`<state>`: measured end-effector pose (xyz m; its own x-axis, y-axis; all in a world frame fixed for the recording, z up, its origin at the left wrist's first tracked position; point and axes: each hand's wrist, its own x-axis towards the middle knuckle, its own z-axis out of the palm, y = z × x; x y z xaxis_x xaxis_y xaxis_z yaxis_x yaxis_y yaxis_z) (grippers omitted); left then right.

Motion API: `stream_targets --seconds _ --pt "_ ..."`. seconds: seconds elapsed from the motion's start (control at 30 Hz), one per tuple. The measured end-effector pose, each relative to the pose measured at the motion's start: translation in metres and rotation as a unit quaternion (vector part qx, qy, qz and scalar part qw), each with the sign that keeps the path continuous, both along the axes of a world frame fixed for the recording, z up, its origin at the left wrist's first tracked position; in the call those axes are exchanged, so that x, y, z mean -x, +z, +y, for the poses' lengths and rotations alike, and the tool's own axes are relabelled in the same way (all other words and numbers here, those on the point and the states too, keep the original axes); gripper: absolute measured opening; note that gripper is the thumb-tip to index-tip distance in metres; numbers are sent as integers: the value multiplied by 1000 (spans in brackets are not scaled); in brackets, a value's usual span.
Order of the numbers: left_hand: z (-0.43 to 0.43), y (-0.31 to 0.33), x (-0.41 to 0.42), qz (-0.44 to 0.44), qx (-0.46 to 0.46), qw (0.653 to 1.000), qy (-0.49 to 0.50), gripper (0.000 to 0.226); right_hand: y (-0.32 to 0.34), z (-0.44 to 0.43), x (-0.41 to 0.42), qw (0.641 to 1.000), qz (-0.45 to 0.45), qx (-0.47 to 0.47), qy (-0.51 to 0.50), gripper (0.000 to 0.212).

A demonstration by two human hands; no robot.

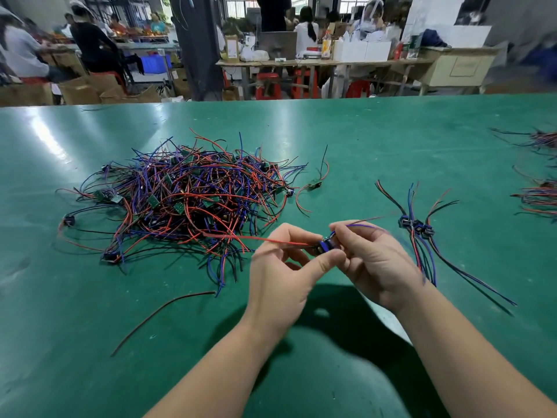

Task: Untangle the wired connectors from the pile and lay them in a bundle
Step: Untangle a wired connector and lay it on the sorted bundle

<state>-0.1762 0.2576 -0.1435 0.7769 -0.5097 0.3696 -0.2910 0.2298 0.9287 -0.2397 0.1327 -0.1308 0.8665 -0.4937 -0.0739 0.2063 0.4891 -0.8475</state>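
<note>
A big tangled pile of red, blue and black wired connectors (193, 197) lies on the green table (361, 140), left of centre. Just right of the pile, my left hand (280, 276) and my right hand (373, 263) meet above the table and pinch one wired connector (324, 245) between their fingertips. Its red wire runs left toward the pile and a blue wire arcs over my right hand. To the right, a small bundle of connectors (417, 229) lies with its wires fanned out.
A single connector (315, 184) lies apart at the pile's right edge, and a loose dark wire (162, 315) lies near the front left. More wire bundles (539, 194) sit at the far right edge. People work at benches beyond the table.
</note>
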Motion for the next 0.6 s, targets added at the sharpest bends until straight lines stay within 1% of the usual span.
stream_targets --seconds 0.1,0.17,0.2,0.23,0.27,0.3,0.33,0.37,0.4,0.47,0.5,0.53,0.6 --pt "-1 -2 6 -46 -32 997 -49 17 4 0 -2 999 -10 -46 -25 10" --pt "-1 -2 9 -49 -41 997 -46 25 7 -3 -1 998 -15 -50 -34 11" --pt "-1 -1 9 -18 -29 998 -44 25 8 -4 0 998 -14 -48 -36 11" --pt "-1 0 8 37 -6 998 -55 20 8 -6 2 999 -13 -37 -33 11" --pt "-1 1 7 104 14 991 -78 10 8 -6 3 999 -11 -18 -26 11" --pt "-1 4 7 162 24 981 -100 5 7 -6 4 1000 -7 6 -18 10" --pt "-2 4 7 194 20 975 -110 15 5 -6 4 999 -2 34 -14 9" --pt "-2 3 6 213 6 970 -114 20 3 -5 4 998 8 65 -15 6" --pt "-4 2 5 221 -10 969 -111 19 1 -5 3 994 25 100 -21 3" --pt "-4 2 4 238 -49 963 -119 8 -2 -7 1 983 64 166 -42 5" --pt "-4 2 3 251 -71 956 -133 7 -2 -10 2 979 78 180 -58 6" --pt "-3 3 0 260 -93 949 -152 8 -1 -15 2 977 87 176 -81 8" --pt "0 4 -4 262 -147 934 -194 9 2 -31 7 975 98 138 -141 11"
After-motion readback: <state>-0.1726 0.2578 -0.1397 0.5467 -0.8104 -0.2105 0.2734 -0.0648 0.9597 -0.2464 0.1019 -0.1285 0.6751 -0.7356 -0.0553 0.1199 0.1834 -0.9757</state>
